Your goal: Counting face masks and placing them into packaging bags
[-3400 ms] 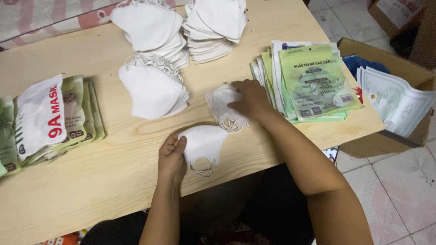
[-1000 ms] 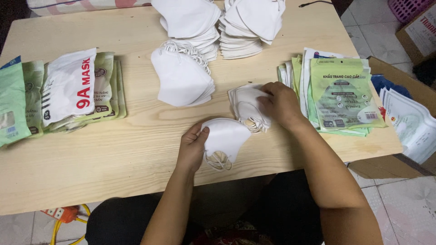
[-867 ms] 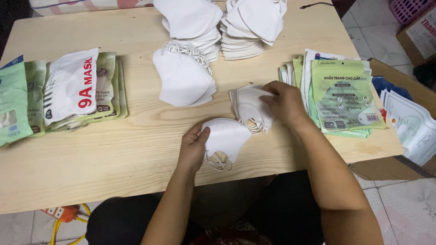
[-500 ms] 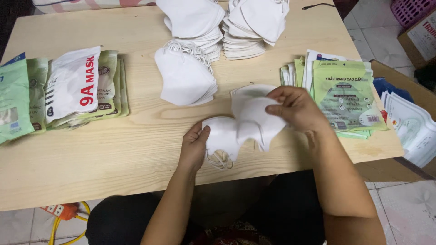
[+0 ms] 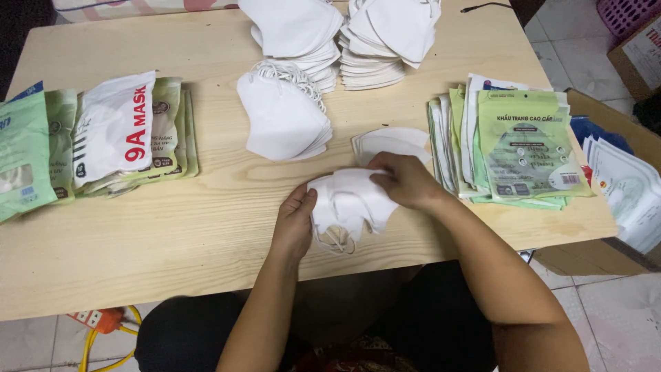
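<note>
Wooden table (image 5: 172, 227), mask stacks (image 5: 286, 120), green packets (image 5: 523, 145)

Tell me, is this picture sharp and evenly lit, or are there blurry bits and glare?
Head view: mostly sharp; even, soft light on the wooden table, slight sheen on the green packets; the white masks between left hand and right hand look washed out, with few folds visible.

Green packet (image 5: 24, 162) cut off at left edge
</note>
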